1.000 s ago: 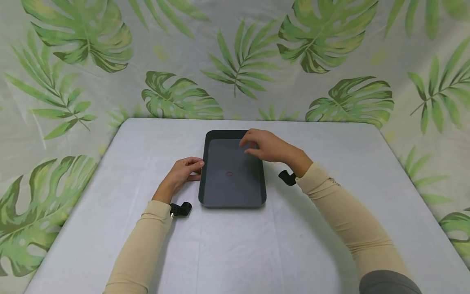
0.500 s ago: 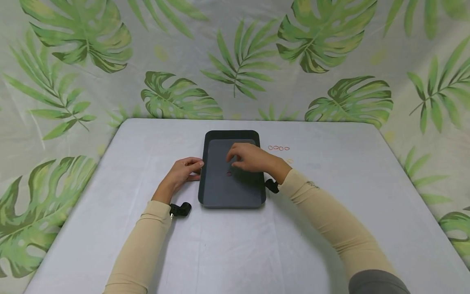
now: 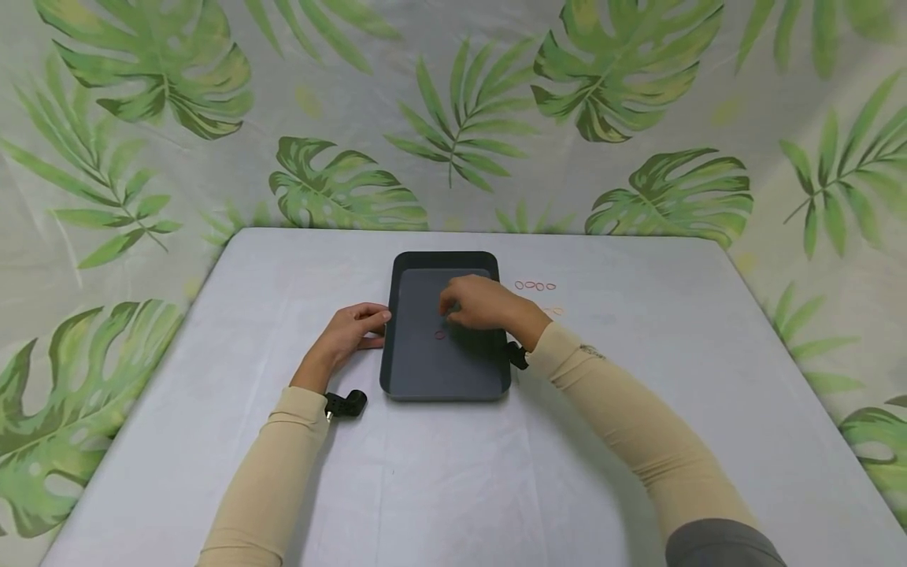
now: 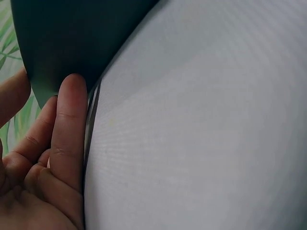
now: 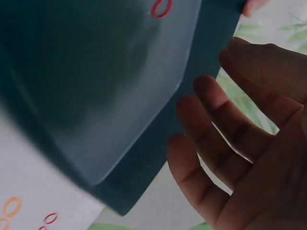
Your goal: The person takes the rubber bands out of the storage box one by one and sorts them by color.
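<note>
A dark grey rectangular tray (image 3: pixel 445 261) lies on the white table. Inside it is a small red loop like a rubber band (image 3: pixel 440 335), which looks twisted in the right wrist view. My left hand (image 3: pixel 350 331) rests at the tray's left side. In the left wrist view its extended fingers (image 4: pixel 69 124) touch the outer wall. Over the middle of the tray hovers my right hand (image 3: pixel 478 302), just above and right of the red band. Its fingers (image 5: pixel 192 117) are loosely bent, with thumb and forefinger tips close together; I see nothing between them.
To the tray's right, several red bands (image 3: pixel 542 287) lie in a row. Nearer me are orange bands (image 3: pixel 557 311), partly hidden by the right wrist. A leaf-patterned cloth (image 3: pixel 453 110) hangs behind the table (image 3: pixel 453 472).
My right hand has moved left and nearer me, from the tray's upper right to its middle, uncovering the red and orange bands. The left hand has stayed at the tray's side.
</note>
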The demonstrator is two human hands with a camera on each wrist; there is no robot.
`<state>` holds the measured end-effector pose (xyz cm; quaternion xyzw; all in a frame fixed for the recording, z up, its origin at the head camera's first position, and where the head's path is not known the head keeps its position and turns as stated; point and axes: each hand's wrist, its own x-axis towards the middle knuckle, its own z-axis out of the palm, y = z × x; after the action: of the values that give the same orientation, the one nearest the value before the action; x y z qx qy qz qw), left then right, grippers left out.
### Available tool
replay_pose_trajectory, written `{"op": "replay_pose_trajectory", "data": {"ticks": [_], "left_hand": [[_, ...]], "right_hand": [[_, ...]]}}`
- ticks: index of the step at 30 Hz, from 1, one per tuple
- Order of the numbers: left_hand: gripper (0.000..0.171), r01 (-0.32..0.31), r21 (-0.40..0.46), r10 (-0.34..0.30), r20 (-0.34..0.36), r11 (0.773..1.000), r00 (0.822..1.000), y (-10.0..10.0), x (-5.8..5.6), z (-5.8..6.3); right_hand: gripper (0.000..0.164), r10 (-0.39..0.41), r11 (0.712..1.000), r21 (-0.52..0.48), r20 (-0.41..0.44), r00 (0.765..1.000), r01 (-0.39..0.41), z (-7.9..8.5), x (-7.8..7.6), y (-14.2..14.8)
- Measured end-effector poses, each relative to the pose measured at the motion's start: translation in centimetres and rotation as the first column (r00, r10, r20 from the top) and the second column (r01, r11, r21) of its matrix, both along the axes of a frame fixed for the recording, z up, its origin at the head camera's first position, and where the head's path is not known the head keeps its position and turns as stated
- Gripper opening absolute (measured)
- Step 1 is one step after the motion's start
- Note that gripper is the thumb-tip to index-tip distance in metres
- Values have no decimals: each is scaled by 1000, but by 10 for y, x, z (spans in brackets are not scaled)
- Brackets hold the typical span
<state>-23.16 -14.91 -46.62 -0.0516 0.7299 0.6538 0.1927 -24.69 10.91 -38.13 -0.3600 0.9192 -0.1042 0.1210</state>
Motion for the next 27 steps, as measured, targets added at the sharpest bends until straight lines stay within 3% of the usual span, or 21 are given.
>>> {"op": "replay_pose_trajectory", "data": {"ticks": [4,12,27], "left_hand": [[46,-5,2,5,4,1000,1000,-1,-1,-2],[47,2,2,-2,-8,1000,1000,-1,1,0],[45,-2,-26,2,-2,1000,1000,1,0,1]], "right_hand": [[19,3,1000,-13,24,1000,-3,-3,-2,-12],[15,-52,998,38,88,995,48,-28,-11,-25],[6,-59,998,27,35,998,58,-37,-11,-24]]}}
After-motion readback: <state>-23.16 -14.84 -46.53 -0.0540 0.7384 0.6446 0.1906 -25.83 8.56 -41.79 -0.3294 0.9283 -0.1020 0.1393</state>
